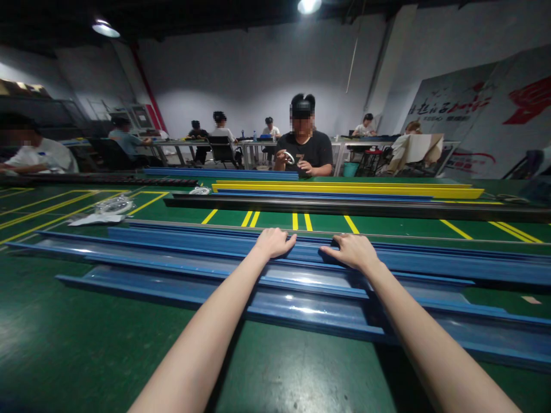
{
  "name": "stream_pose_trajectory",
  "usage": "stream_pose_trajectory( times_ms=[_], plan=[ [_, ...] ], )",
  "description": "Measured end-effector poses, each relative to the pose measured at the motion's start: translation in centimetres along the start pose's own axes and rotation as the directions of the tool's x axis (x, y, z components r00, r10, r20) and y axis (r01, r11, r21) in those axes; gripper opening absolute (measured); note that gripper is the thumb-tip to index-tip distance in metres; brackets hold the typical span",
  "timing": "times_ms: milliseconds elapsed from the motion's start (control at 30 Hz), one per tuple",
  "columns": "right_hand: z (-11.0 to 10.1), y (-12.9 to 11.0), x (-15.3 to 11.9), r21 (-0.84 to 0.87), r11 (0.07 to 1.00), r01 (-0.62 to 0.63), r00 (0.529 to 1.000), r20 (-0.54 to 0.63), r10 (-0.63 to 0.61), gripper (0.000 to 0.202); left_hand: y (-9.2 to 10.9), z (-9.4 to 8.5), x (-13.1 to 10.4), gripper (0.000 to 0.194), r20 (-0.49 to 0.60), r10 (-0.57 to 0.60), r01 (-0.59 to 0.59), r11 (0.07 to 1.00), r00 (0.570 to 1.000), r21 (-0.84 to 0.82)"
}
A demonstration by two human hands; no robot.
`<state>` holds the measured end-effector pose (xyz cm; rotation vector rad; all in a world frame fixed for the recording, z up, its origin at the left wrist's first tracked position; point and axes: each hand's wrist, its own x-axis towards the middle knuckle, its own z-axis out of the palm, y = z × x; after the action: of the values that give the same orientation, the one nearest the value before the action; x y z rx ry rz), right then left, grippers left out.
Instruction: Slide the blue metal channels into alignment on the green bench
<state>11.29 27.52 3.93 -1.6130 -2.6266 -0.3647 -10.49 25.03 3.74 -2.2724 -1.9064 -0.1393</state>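
Observation:
Both arms reach forward over several long blue channel-shaped strips that lie side by side across the green table. My left hand (pixel 274 243) grips the farthest blue strip (pixel 232 243), its thumb pointing right along the near side and its fingers over the far edge. A short way to the right, my right hand (pixel 353 250) is closed on the same strip, thumb pointing left, fingertips partly hidden behind the edge. Nearer blue strips (pixel 301 303) lie under my forearms, their hollow faces up and shiny.
Beyond the blue strips lie a long black strip (pixel 344 207) and a yellow strip (pixel 344 188). A coiled white cable (pixel 112 205) and a white packet (pixel 97 219) are at the left. A person (pixel 305 149) sits opposite, holding a white ring-shaped item.

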Motion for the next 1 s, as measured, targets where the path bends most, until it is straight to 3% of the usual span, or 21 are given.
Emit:
stream_pose_trajectory(
  times_ms=[233,367,500,700,1000],
  plan=[
    [-4.7,0.2,-1.7,-0.054,0.996,-0.072,0.993,-0.098,0.067,0.067,0.4,-5.0,-1.2,0.062,-0.128,0.014,-0.007,0.998,0.992,0.055],
    [-7.2,-0.1,-5.0,-0.087,0.991,-0.103,0.985,-0.145,0.090,0.069,1.4,-7.9,-3.9,0.064,-0.178,0.034,-0.022,0.997,0.983,0.069],
    [-8.9,-0.9,-9.3,-0.105,0.988,-0.110,0.982,-0.164,0.092,0.067,3.0,-9.6,-7.6,0.065,-0.203,0.050,-0.038,0.997,0.978,0.061],
    [-9.3,-2.9,-15.5,-0.112,0.990,-0.091,0.982,-0.177,0.070,0.065,4.9,-9.6,-13.5,0.056,-0.195,0.128,-0.119,0.991,0.972,0.054],
    [-6.5,-6.4,-20.7,-0.025,0.998,-0.054,0.976,-0.212,0.047,0.062,5.1,-6.3,-19.1,0.045,-0.215,0.195,-0.184,0.980,0.957,0.070]
  ],
)
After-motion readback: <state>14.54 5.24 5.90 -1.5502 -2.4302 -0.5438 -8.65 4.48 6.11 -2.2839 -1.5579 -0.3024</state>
